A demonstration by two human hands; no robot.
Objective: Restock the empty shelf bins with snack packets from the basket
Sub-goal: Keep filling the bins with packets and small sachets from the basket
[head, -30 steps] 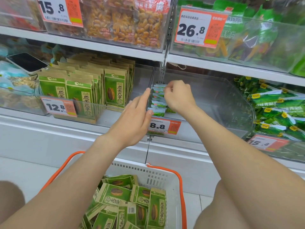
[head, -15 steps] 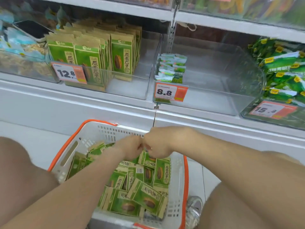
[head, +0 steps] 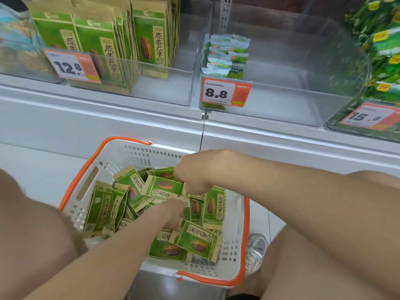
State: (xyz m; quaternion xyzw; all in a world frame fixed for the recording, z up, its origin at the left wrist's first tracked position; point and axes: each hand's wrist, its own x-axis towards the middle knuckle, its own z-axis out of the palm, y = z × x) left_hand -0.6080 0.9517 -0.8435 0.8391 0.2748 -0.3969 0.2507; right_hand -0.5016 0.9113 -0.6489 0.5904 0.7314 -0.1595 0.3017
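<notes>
Fingers of left hand (head: 173,213) buried among green kraft-paper seed packets (head: 195,241) in white orange-rimmed basket (head: 138,154), grip unclear. Right hand (head: 199,172) just beyond, pinching one packet (head: 162,188) by its edge.

White shelf (head: 129,120) across twelve o'clock, lined with clear plastic bins (head: 281,105); at six o'clock, white orange-handled basket (head: 138,153) on pale floor (head: 36,167).

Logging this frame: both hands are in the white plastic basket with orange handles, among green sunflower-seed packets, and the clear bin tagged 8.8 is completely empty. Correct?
Not empty: the head view shows small green-and-white packets stacked at the left of the clear plastic bin tagged 8.8. The left hand and right hand are indeed in the orange-handled white basket among green sunflower-seed packets.
</notes>
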